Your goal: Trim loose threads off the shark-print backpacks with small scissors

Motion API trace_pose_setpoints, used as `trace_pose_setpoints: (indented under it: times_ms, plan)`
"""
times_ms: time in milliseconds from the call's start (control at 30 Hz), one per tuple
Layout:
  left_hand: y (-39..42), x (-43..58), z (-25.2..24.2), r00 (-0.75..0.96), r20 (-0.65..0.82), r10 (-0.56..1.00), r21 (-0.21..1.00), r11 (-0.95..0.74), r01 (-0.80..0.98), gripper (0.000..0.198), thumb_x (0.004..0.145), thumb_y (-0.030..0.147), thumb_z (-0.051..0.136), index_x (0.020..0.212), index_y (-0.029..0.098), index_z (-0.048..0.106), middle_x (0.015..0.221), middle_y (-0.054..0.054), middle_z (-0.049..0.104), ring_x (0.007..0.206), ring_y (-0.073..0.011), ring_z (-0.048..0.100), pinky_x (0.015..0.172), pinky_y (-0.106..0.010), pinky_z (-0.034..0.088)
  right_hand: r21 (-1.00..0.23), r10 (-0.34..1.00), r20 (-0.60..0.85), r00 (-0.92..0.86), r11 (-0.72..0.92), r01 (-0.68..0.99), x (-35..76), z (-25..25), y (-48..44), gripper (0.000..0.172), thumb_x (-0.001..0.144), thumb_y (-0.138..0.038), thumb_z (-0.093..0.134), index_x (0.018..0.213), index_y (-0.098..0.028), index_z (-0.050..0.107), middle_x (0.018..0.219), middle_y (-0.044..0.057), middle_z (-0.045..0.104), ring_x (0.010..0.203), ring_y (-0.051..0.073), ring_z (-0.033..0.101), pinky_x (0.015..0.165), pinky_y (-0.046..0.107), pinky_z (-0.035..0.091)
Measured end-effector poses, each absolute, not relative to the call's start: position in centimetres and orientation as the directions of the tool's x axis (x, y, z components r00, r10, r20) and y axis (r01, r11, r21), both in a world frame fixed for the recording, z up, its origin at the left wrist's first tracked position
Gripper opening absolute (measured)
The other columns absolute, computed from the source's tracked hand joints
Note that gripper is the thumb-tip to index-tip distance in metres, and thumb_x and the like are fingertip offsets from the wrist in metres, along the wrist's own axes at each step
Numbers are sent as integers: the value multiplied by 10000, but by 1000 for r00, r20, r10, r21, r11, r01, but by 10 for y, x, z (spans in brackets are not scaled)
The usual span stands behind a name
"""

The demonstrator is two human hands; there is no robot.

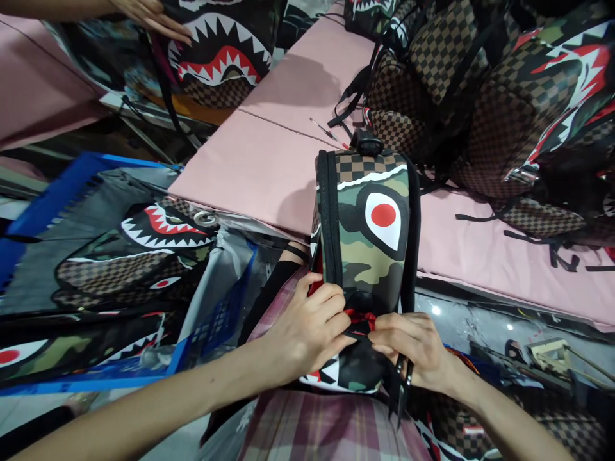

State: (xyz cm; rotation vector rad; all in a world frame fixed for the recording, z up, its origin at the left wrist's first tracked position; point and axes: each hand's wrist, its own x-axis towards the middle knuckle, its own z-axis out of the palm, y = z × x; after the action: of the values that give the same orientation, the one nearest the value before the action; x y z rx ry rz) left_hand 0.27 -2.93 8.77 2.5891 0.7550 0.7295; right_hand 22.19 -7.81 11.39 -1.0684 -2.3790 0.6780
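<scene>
A camouflage and brown-checkered backpack [377,269] with a red-and-white eye print stands tilted against the pink table edge and my lap. My left hand [312,323] is closed on its side, fingers gripping the fabric near the zipper and a small opening. Red lining [360,316] shows in that opening between my hands. My right hand [413,346] pinches the opening's right edge. A dark pointed tool, seemingly thread snips [402,387], hangs from the fingers of my right hand, its blades pointing down. Both sets of fingertips are partly hidden.
The pink tabletop [269,160] carries piled checkered backpacks [514,121] at right. A blue crate [91,160] with shark-mouth backpacks [120,269] stands at left. Across the table, another person's hand [156,19] touches a shark-mouth bag [225,54]. A thin tool [329,133] lies beyond my backpack.
</scene>
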Motion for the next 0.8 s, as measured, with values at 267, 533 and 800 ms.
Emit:
trace_pose_setpoints:
  times_ms: [267, 533, 800]
  plan:
    - [-10, 9, 103, 693, 288, 661, 544, -709, 450, 227, 856, 289, 479, 708, 154, 586, 745, -41, 579, 865, -212, 504, 870, -467, 304, -348, 846, 326, -422, 523, 778, 210, 115, -64, 162, 863, -133, 472, 971, -179, 584, 828, 36, 629, 658, 112, 598, 565, 212, 444]
    - [75, 14, 133, 135, 144, 980, 905, -185, 382, 603, 754, 426, 588, 1264, 148, 426, 1286, -151, 487, 1239, -302, 400, 974, -457, 375, -430, 905, 409, -120, 307, 849, 196, 104, -49, 215, 846, -148, 484, 1001, -221, 615, 1138, 93, 552, 759, 128, 626, 601, 220, 495]
    - [82, 35, 118, 348, -239, 907, 967, 255, -1, 502, 671, 443, 646, 1030, 95, 603, 919, -125, 691, 833, -272, 653, 736, -377, 517, -932, 938, 154, 312, 33, 362, 204, 90, -25, 569, 770, -388, 609, 1276, -151, 503, 1246, 139, 562, 1072, 253, 583, 868, 382, 509]
